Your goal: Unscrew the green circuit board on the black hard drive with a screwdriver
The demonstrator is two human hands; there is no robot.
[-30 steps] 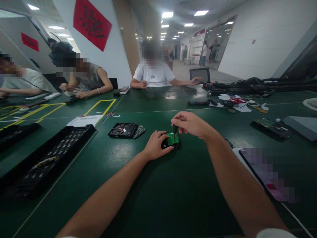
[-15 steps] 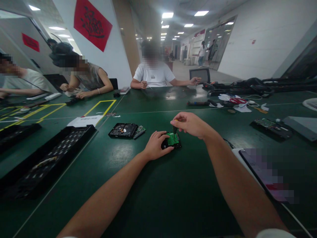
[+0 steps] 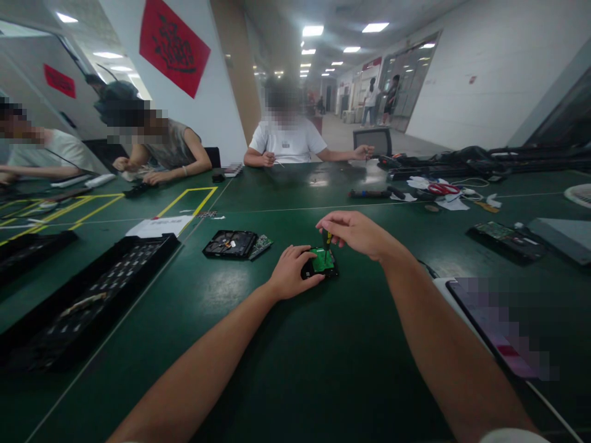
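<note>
A black hard drive (image 3: 330, 271) with a green circuit board (image 3: 319, 263) on top lies flat on the green table in front of me. My left hand (image 3: 292, 271) grips its left part, thumb along the near edge and fingers over the far side. Above it, my right hand (image 3: 351, 232) pinches a small black-and-yellow screwdriver (image 3: 327, 237). The screwdriver stands nearly upright, its tip down at the board; whether it sits in a screw is too small to tell. To the left lie an opened hard drive (image 3: 226, 244) and a loose circuit board (image 3: 261, 246) beside it.
A long black tray (image 3: 96, 295) stands at left. At right are a phone (image 3: 489, 326), another drive-like device (image 3: 508, 240) and a grey box (image 3: 563, 237). A dark cylindrical tool (image 3: 368, 193) and red cable (image 3: 444, 189) lie farther back. Co-workers sit across the table.
The fingers of my right hand have shifted on the screwdriver, so more of its yellow-marked handle shows. My left hand and the hard drive stay in place.
</note>
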